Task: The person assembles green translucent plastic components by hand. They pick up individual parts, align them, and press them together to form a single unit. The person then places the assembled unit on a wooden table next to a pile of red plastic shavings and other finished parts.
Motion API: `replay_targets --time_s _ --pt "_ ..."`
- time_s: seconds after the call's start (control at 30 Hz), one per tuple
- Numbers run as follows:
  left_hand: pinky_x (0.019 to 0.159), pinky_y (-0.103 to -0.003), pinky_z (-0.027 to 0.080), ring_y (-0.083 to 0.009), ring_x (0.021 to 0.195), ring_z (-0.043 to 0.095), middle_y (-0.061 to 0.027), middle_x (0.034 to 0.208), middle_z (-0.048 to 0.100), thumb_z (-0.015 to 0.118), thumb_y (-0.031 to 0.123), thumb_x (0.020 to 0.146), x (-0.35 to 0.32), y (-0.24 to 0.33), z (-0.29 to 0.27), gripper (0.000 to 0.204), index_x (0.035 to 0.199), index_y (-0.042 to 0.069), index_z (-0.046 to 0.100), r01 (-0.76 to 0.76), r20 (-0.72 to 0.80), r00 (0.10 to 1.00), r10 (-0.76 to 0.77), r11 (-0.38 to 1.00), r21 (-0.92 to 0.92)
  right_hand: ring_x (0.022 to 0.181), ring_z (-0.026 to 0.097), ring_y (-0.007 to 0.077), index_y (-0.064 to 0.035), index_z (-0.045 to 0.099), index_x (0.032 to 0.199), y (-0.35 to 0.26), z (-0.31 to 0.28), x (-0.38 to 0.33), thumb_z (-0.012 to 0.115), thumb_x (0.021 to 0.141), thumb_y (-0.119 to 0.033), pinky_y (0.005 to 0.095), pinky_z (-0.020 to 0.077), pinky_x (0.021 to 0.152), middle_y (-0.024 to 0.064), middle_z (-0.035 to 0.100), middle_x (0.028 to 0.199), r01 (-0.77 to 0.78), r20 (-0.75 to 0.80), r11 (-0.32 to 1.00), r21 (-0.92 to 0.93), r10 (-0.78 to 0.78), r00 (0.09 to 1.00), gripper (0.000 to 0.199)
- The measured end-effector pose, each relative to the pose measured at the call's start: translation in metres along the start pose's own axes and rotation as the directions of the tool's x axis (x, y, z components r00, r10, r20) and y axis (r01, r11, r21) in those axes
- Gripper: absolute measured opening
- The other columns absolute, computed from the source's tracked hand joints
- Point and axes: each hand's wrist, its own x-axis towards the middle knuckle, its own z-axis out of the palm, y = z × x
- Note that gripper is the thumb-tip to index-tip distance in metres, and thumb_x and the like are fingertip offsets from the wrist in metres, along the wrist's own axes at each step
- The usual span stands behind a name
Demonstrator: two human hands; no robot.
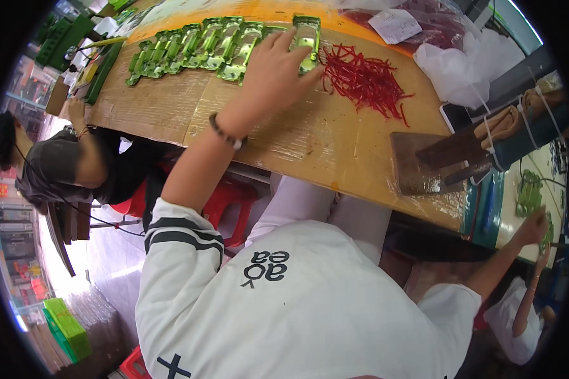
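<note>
My left hand [278,71], with a beaded bracelet at the wrist, reaches over the far part of the table [278,142]. Its fingers are spread, touching a shiny green plastic frame [307,28] that stands at the right end of a row. More such green frames [199,47] lie side by side to its left. Just right of the hand is a loose heap of thin red wire-like strips [367,79]. Far to the right, my right hand [535,227] is at a pale tabletop, its fingers bunched beside green parts [528,194]; what they pinch is too small to make out.
A brown block fixture [417,158] with strapped bars stands at the table's right end. Clear plastic bags [452,72] and a paper slip [394,26] lie behind the heap. One person [63,158] sits at left, another [517,322] at right. A red stool [237,202] is beneath the table.
</note>
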Motion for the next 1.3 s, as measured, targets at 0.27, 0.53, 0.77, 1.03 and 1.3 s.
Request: replay_targets --time_s 0.27,0.53,0.77,1.03,1.3 --pt "0.097 -0.042 0.034 -0.0366 0.117 0.041 -0.0201 0.123 0.048 0.055 0.045 0.08 -0.006 0.013 -0.007 0.046 0.08 0.0 0.067 -0.087 0.238 0.969 0.061 0.991 0.099 0.06 0.051 0.0222 -0.0028 0.049 0.073 -0.276 -0.226 -0.034 0.051 0.085 -0.016 0.0342 0.0433 0.051 0.0084 0.049 0.069 0.353 -0.295 0.154 0.923 -0.307 0.905 0.018" --pt "0.087 -0.038 0.042 -0.0377 0.104 0.05 -0.0243 0.114 0.053 0.069 0.024 0.071 -0.065 0.039 -0.04 0.032 0.058 -0.002 0.057 0.004 0.023 1.0 -0.004 1.0 0.002 0.081 0.055 0.0262 -0.0036 0.061 0.081 -0.423 -0.203 0.011 0.06 0.069 -0.004 0.0324 0.0466 0.066 0.007 0.06 0.092 -0.056 0.372 0.571 0.819 -0.455 0.809 0.012" --pt "0.081 -0.039 0.044 -0.0386 0.098 0.052 -0.0289 0.112 0.05 0.07 0.023 0.069 -0.087 0.039 -0.051 0.039 0.091 -0.004 0.054 0.1 0.003 0.995 -0.101 0.979 -0.177 0.098 0.052 0.0261 -0.0079 0.067 0.088 -0.452 -0.161 0.021 0.056 0.072 -0.008 0.0357 0.0438 0.084 0.0062 0.059 0.109 0.139 0.629 0.78 0.61 -0.584 0.513 0.02" --pt "0.074 -0.04 0.044 -0.0362 0.09 0.054 -0.0224 0.105 0.053 0.07 0.02 0.069 -0.077 0.039 -0.038 0.048 0.105 -0.003 0.049 0.213 0.095 0.977 -0.192 0.916 -0.339 0.089 0.051 0.024 -0.0045 0.063 0.073 -0.45 -0.159 0.017 0.057 0.065 -0.004 0.0352 0.0452 0.076 0.0052 0.057 0.09 0.268 0.349 0.623 0.735 -0.687 0.638 0.01" --pt "0.073 -0.037 0.046 -0.035 0.088 0.056 -0.0221 0.104 0.056 0.071 0.013 0.068 -0.089 0.031 -0.035 0.04 0.101 -0.001 0.054 0.15 -0.104 0.97 -0.218 0.88 -0.45 0.091 0.048 0.023 -0.0013 0.059 0.076 -0.442 -0.171 0.021 0.055 0.067 -0.004 0.0336 0.0432 0.078 0.006 0.053 0.091 0.265 0.326 0.533 0.803 -0.766 0.554 0.01"
